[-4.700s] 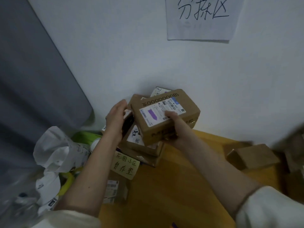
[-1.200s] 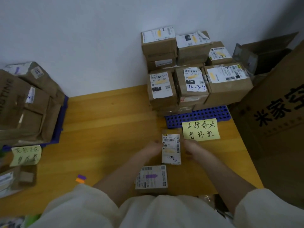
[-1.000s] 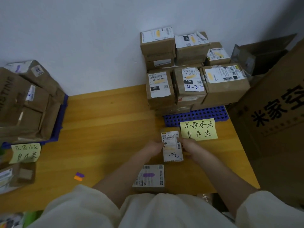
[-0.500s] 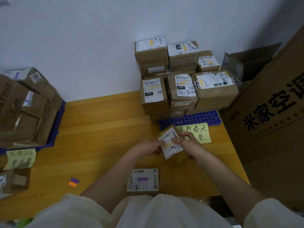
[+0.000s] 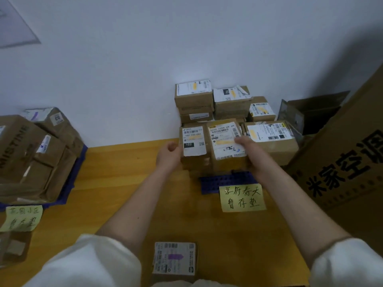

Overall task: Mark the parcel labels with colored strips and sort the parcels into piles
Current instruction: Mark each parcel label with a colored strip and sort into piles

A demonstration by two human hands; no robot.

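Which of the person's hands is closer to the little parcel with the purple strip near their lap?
Left. The left hand is up at the stack, roughly straight beyond the purple-strip parcel; the right hand is equally far up, but well off to the right.
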